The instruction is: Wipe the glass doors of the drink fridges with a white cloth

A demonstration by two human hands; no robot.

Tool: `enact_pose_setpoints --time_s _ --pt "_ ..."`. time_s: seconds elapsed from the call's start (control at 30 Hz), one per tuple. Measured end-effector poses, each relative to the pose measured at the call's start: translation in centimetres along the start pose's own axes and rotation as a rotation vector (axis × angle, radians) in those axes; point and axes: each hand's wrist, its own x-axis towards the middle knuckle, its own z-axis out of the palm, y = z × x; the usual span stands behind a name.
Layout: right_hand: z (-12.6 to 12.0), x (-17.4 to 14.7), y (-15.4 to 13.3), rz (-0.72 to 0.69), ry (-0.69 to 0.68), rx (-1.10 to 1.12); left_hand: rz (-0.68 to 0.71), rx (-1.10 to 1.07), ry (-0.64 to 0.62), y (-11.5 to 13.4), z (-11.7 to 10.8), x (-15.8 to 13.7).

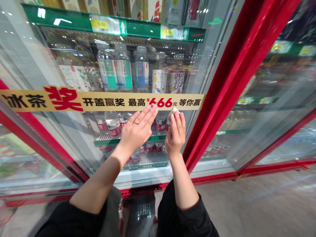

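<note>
My left hand [138, 130] is stretched out flat toward the glass door [81, 138] of a drink cooler, a ring on one finger. Its fingertips overlap the lower edge of a yellow banner strip [103, 102] with black and red lettering. To the right, my right hand [175, 133] presses a white wad of cloth or tissue [174, 110] to the glass. Only the top of the wad shows above the fingers; the rest lies hidden under them. Behind the glass, red-labelled water bottles [114, 126] stand at hand height.
A red door frame [222, 82] runs up on the right, with another cooler door beyond it. Soda bottles [142, 70] stand on the shelf above the strip. A green shelf edge [148, 28] carries price tags. Grey floor [259, 204] lies at the lower right.
</note>
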Motion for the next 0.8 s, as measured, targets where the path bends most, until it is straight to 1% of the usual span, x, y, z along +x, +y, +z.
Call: enact_pose_setpoints --time_s 0.1,0.2,0.33,0.4,0.47,0.57,0.63,0.67,0.73,0.8 --pt "-0.2 0.0 -0.1 -0.01 0.039 0.011 -0.084 0.027 0.021 -1.3 -0.8 -1.9" --pt "0.3 0.6 -0.9 -0.018 0.09 -0.006 -0.126 0.03 -0.004 -2.1 -0.9 -3.8" --pt "1.2 0.8 -2.0 -0.128 0.1 0.021 -0.141 0.053 -0.002 -2.3 -0.1 -5.2" --pt "1.4 0.1 -2.1 -0.142 0.105 0.034 -0.137 0.07 0.011 -2.2 0.4 -5.3" --pt "1.3 -0.9 -1.9 -0.108 0.13 0.049 -0.134 0.094 0.012 -2.1 0.7 -5.3" --pt "1.0 -1.7 -1.8 0.035 0.167 0.055 -0.13 0.132 -0.013 -2.2 0.9 -5.3" --pt "0.8 -1.4 -2.1 0.121 0.151 0.038 -0.137 0.131 -0.049 -2.3 0.9 -5.2" --pt "0.8 -1.1 -2.4 0.141 0.125 0.024 -0.143 0.119 -0.07 -2.3 0.8 -5.1" --pt "0.8 -0.3 -2.9 0.136 0.063 0.003 -0.158 0.081 -0.114 -2.3 0.5 -4.9" --pt "0.7 0.2 -3.3 0.088 0.007 0.005 -0.175 0.047 -0.154 -2.2 0.1 -4.7"
